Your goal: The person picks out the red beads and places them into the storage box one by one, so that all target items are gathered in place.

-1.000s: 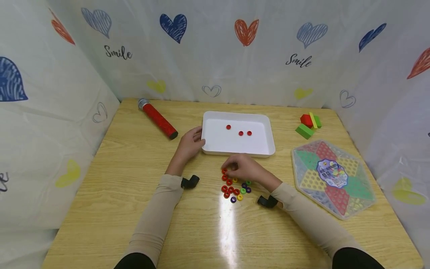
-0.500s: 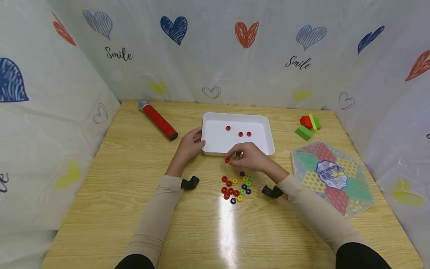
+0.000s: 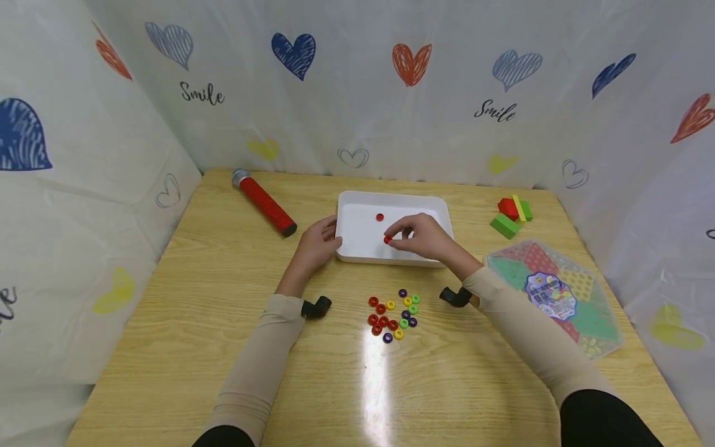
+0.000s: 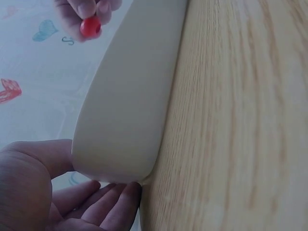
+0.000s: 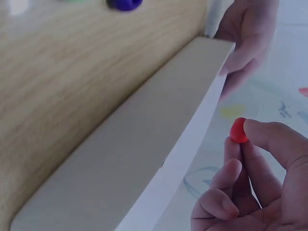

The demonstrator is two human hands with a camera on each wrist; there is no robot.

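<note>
My right hand (image 3: 421,237) pinches a small red ring bead (image 3: 387,239) between thumb and fingertips, over the white tray (image 3: 354,233). In the right wrist view this bead (image 5: 238,130) shows above the tray's rim. My left hand (image 3: 317,245) grips the tray's left end; in the left wrist view the thumb lies at the rim and the fingers press the outer wall (image 4: 125,96) low down. One red bead (image 3: 380,217) lies in the tray, and my right hand hides part of the tray floor. Several red beads (image 3: 383,321) lie loose on the table.
Yellow, green and purple beads (image 3: 413,309) lie beside the loose red ones. Left of the tray is a red tube (image 3: 268,207) with a silver end. At right are coloured blocks (image 3: 505,225) and a hexagonal clear case (image 3: 550,295), partly under the right sleeve.
My right hand has picked a red bead from the loose ones, lifted it and carried it forward over the tray. The left hand stays at the tray's end.
</note>
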